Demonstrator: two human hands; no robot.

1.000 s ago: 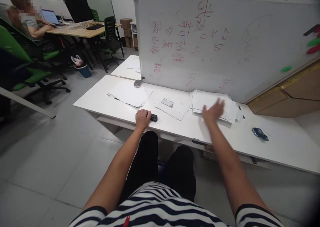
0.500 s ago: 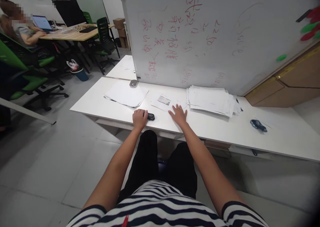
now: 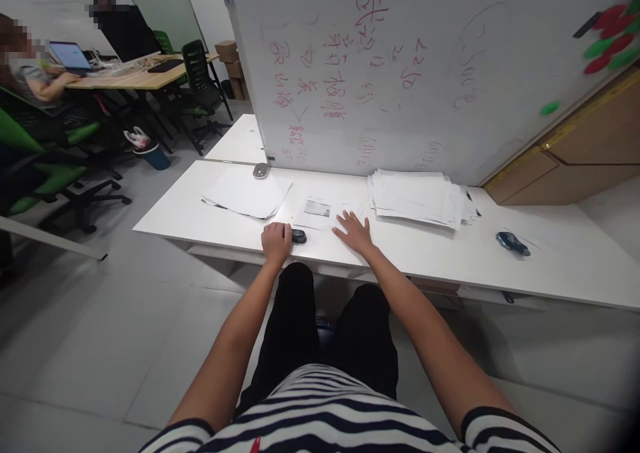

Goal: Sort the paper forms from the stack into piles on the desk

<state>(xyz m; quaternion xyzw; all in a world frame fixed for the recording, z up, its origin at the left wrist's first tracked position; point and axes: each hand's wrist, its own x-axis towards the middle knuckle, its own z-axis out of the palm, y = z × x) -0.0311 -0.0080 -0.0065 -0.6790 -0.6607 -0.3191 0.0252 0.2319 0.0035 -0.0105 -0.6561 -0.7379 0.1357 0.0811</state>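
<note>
My left hand (image 3: 275, 240) is closed around a small black stapler (image 3: 299, 236) lying at the front edge of the white table (image 3: 200, 220). Its dark end sticks out to the right of my fingers. My right hand (image 3: 354, 231) lies flat and open, fingers spread, on a few sheets of paper (image 3: 315, 211) with a small printed picture. A thick stack of white paper (image 3: 417, 196) sits behind and to the right of that hand, against the whiteboard.
A whiteboard (image 3: 400, 60) with red writing stands along the table's back edge. More loose sheets (image 3: 247, 193) lie at the left, with a small grey object (image 3: 260, 170) behind them. A dark blue object (image 3: 511, 242) rests at the right. People sit at a desk (image 3: 130, 76) far left.
My right hand has come off the thick paper stack and moved left, down onto the few sheets beside the stapler. My left hand has stayed on the stapler.
</note>
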